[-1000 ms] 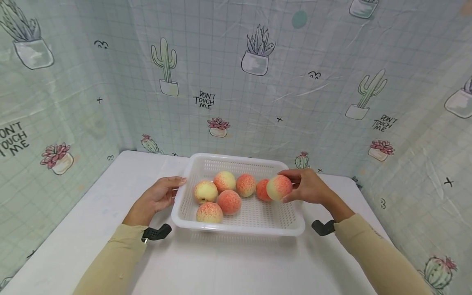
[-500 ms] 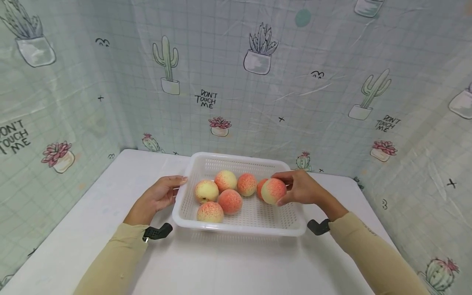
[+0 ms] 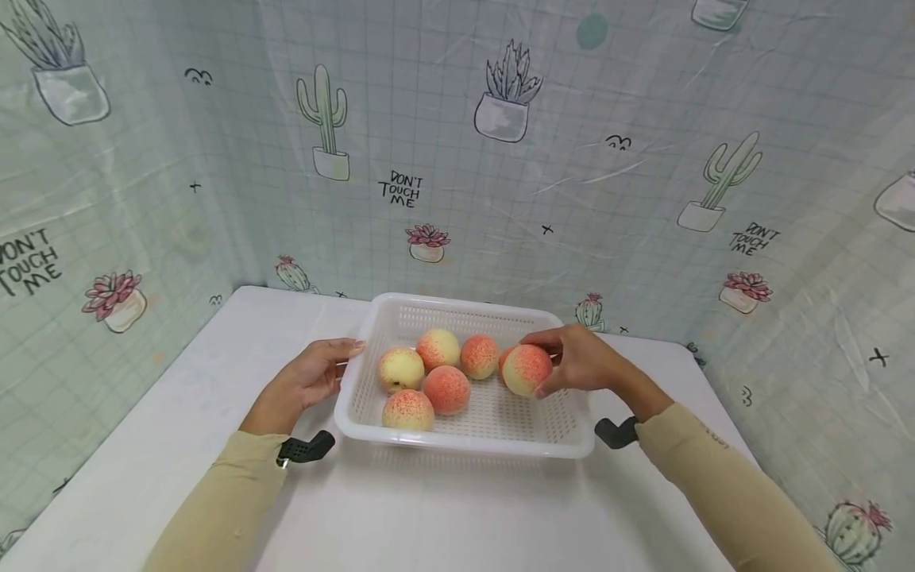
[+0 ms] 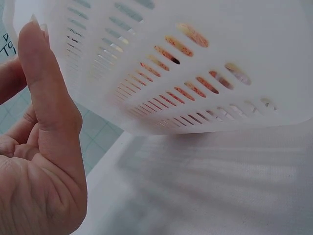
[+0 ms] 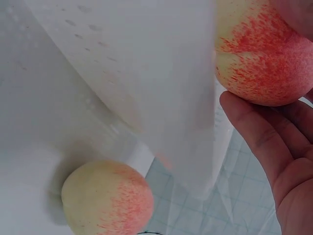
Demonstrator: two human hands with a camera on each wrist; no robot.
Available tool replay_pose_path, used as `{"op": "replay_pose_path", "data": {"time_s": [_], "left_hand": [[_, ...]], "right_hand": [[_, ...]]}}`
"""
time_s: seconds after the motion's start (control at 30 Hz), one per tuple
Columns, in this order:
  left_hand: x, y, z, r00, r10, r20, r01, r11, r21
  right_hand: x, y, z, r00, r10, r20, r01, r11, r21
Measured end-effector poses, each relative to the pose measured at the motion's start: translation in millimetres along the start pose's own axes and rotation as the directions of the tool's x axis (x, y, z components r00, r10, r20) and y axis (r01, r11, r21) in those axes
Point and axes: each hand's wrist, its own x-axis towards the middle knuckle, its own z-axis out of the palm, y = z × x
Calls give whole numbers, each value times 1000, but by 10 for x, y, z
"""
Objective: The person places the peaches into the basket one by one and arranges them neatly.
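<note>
A white perforated plastic basket [image 3: 465, 446] stands on the table, with several peaches such as the red one [image 3: 446, 390] gathered in its left and middle part. At its left rim my left hand [image 3: 307, 380] holds the edge; in the left wrist view the digits lie against the basket's upper side. My right hand [image 3: 582, 361] grips a yellow-and-red peach [image 3: 527, 370] over the right part of the basket, thumb in front and fingers behind. Another peach [image 3: 503, 359] is mostly hidden behind the held one. The right wrist view shows this peach [image 5: 264, 58] between thumb and fingers.
In the right wrist view another peach [image 5: 107, 198] lies on the white surface outside the basket; in the head view it is hidden. The white table [image 3: 443, 516] is bordered by a patterned curtain [image 3: 457, 199] behind and at both sides.
My right hand has moved left with the peach, from the basket's right rim further over its inside. The left hand has kept its hold at the left rim.
</note>
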Motion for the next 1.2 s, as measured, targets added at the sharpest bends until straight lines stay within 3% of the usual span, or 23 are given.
{"op": "replay_pose_path", "data": {"time_s": [0.23,0.63,1.0,1.2], "left_hand": [[11,3,3,1000,-3,5,3,1000,-11],[11,2,0,1000,-12,-5,12,1000,-16],[-8,-7,-13,1000,-2,19,3,999,-48],[-17,13,-13,999,0,37,2,998,-62]], "right_hand": [[60,-108,-22,999,23,37,-21,999,-45],[220,-174,32,994,55,90,-53,998,-22],[333,-183,50,991,56,120,-52,998,-37],[408,-150,90,990,15,141,-10,999,-39]]}}
